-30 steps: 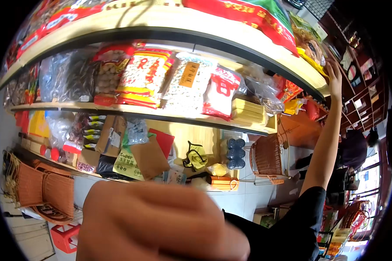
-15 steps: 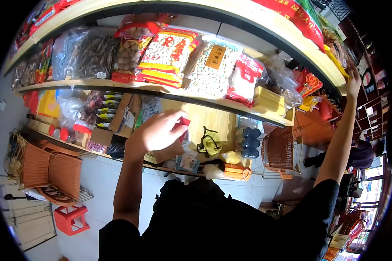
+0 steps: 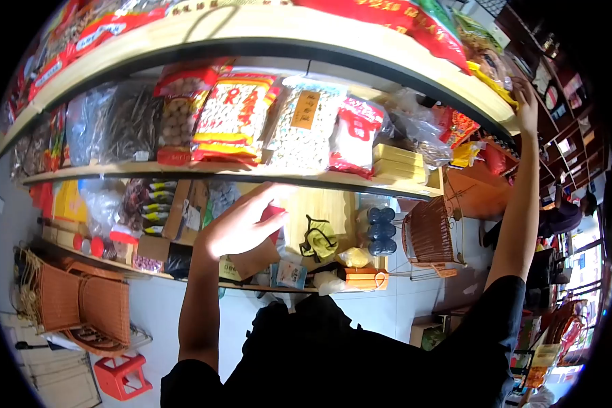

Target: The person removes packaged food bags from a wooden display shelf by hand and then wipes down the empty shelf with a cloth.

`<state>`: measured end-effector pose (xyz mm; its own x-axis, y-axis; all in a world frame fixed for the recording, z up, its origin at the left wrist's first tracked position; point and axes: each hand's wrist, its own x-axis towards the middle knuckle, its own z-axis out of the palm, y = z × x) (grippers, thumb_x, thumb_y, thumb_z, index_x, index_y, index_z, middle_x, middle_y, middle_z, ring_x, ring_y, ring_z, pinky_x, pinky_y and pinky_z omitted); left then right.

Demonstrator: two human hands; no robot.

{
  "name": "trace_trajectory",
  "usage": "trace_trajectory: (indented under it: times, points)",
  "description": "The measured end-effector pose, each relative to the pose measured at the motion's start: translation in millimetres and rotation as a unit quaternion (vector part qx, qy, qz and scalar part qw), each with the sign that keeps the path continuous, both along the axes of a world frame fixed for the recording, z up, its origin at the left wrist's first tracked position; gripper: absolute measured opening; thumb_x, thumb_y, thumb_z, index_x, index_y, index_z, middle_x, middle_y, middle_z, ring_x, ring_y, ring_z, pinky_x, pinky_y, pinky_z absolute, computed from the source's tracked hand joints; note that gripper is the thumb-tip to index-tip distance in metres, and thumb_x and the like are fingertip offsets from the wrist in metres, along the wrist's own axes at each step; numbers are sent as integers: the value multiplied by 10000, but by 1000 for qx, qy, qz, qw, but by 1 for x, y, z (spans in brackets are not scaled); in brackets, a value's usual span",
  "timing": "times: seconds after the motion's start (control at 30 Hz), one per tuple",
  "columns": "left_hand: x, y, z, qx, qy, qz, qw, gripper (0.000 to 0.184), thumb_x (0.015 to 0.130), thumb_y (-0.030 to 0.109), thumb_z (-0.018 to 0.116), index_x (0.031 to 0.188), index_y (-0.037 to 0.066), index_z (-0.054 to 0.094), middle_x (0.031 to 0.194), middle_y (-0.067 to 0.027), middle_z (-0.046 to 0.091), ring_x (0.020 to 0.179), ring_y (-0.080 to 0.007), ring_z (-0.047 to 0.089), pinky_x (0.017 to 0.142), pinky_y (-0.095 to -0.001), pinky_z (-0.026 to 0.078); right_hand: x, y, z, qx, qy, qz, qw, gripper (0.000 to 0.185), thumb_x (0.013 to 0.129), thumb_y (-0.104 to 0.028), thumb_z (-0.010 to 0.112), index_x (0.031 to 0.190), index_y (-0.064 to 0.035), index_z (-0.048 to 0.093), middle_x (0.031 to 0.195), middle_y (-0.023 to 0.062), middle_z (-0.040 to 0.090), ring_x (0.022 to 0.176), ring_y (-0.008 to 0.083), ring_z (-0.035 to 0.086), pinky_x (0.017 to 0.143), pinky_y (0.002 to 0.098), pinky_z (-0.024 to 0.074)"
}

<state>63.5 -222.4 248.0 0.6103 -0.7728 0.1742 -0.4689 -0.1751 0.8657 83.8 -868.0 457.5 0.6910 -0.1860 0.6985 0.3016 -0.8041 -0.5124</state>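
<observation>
My left hand (image 3: 241, 223) is raised in front of the lower shelf. Its thumb and fingers are closed on a small red item (image 3: 274, 213), mostly hidden by the hand, so its kind cannot be made out. Out to the right, my right hand (image 3: 525, 109) reaches up to the end of the upper shelf (image 3: 360, 39). Its fingers look stretched out along the shelf's edge, beside a yellow packet (image 3: 491, 85). Behind my left hand, the wooden lower shelf (image 3: 340, 204) carries a yellow-green mesh item (image 3: 318, 238) with black edging.
The middle shelf holds a bag of white beans (image 3: 234, 112), a labelled clear bag (image 3: 306, 126), a red-and-white bag (image 3: 355, 136) and yellow boxes (image 3: 400, 163). Dark bottles (image 3: 381, 231) stand lower right. Wicker chairs (image 3: 81, 306) and a red stool (image 3: 122, 376) are on the floor. A person (image 3: 568, 216) is far right.
The view has tilted up, so the shelves sit lower in the picture. My left hand, still with the red item, appears slightly lower and left. My right hand stays at the upper shelf's end.
</observation>
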Motion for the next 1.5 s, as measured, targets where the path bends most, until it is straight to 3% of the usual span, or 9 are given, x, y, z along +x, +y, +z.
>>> trace_trajectory:
  times: [0.2, 0.37, 0.53, 0.8, 0.97, 1.07, 1.2, 1.3, 1.5]
  points:
    - [-3, -68, 96, -140, -87, -47, 985, 502, 909, 64, 610, 1367, 34, 407, 1285, -157, 509, 1152, -232, 548, 954, -327, 451, -2, 22, -6, 50, -23, 32, 998, 210, 950, -59, 512, 1136, 19, 572, 1000, 77, 630, 888, 133, 591, 799, 256, 469]
    - [-1, -150, 175, -189, -306, -22, 933, 615, 903, 171, 614, 1431, 30, 332, 1467, -177, 387, 1403, -281, 327, 1162, -484, 235, -6, 41, -8, 44, -28, -13, 999, 196, 948, -101, 544, 1109, -6, 603, 861, 95, 652, 765, 119, 604, 693, 258, 480]
    - [21, -247, 228, -142, -282, 71, 946, 637, 938, 293, 599, 1427, 6, 309, 1407, -271, 420, 1345, -357, 394, 1125, -445, 306, -3, 42, -11, 35, -67, -37, 996, 267, 880, -174, 599, 1101, -24, 615, 841, 144, 661, 761, 180, 633, 720, 303, 501]
    - [91, -354, 255, 80, -277, 155, 945, 912, 900, 594, 494, 1461, -74, 229, 1262, -277, 551, 1243, -349, 511, 1059, -406, 374, 4, 52, 1, -21, 38, -136, 990, 660, 871, -474, 598, 1352, -48, 448, 1162, 264, 630, 1091, 377, 619, 937, 404, 461]
    - [102, -375, 254, 146, -211, 198, 946, 899, 908, 652, 379, 1454, -56, 284, 1441, -305, 381, 1365, -371, 380, 1132, -368, 290, -4, 70, 1, -62, 53, -162, 983, 608, 919, -392, 502, 1423, -64, 408, 1298, 237, 562, 1209, 360, 542, 1033, 409, 409]
    - [115, -376, 252, 161, -186, 133, 960, 832, 914, 667, 351, 1438, 23, 399, 1499, -242, 340, 1397, -348, 337, 1146, -353, 242, 6, 62, -5, -61, -15, -148, 987, 581, 906, -375, 561, 1340, 0, 468, 1141, 249, 644, 1065, 361, 631, 935, 400, 462]
    - [89, -357, 255, -51, -111, 34, 992, 598, 967, 475, 488, 1351, 17, 516, 1344, -172, 549, 1225, -219, 534, 1068, -317, 380, 1, 61, 4, 104, -22, 24, 994, 589, 881, -243, 645, 1357, 54, 465, 994, 198, 687, 852, 167, 678, 782, 281, 517]
    - [105, -360, 274, -36, 212, 26, 976, 401, 906, 331, 655, 1145, 13, 607, 1119, -117, 676, 914, -170, 679, 802, -311, 581, -10, 60, 10, 191, -6, 109, 976, 527, 851, -209, 672, 1271, 76, 533, 1066, 201, 672, 911, 194, 657, 840, 295, 497]
    - [84, -352, 288, -80, 218, -11, 973, 411, 906, 311, 664, 1149, -16, 608, 1101, -136, 680, 905, -179, 683, 801, -314, 585, -34, 62, 22, 248, -96, 173, 948, 523, 863, -203, 681, 1293, 49, 524, 1014, 176, 676, 843, 147, 655, 766, 263, 510]
